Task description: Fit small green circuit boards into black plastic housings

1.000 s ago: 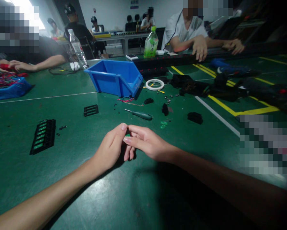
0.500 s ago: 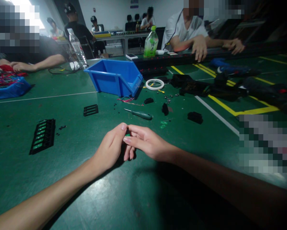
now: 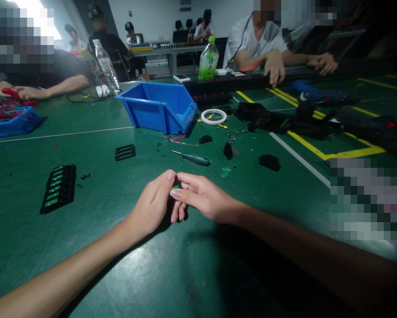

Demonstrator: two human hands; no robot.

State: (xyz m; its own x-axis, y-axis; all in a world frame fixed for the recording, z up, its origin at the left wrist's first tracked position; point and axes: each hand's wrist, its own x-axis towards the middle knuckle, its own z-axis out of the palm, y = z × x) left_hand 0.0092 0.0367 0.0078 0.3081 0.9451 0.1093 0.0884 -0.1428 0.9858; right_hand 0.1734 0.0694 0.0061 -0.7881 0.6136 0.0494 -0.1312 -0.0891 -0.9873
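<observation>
My left hand (image 3: 155,201) and my right hand (image 3: 203,196) meet over the green table, fingertips pressed around a small black part with a green circuit board (image 3: 175,187). Fingers cover most of that part. Both hands are closed on it. Just beyond them lies a green-handled screwdriver (image 3: 195,159). Small green circuit boards (image 3: 226,172) rest to the right of the screwdriver's handle. On the left is a black frame (image 3: 58,189) holding a row of several green boards. A smaller black slotted frame (image 3: 125,152) lies farther back.
An open blue bin (image 3: 148,115) stands beyond the screwdriver, beside a white ring (image 3: 213,117). Black housings (image 3: 269,162), screws and wires lie scattered on the right. Bottles (image 3: 209,59) stand at the back. Two co-workers' hands (image 3: 274,66) rest across the table; another person handles red wires at left.
My hands stay in nearly the same place, still around the small part. The person at the far left has shifted their hands slightly on the red item.
</observation>
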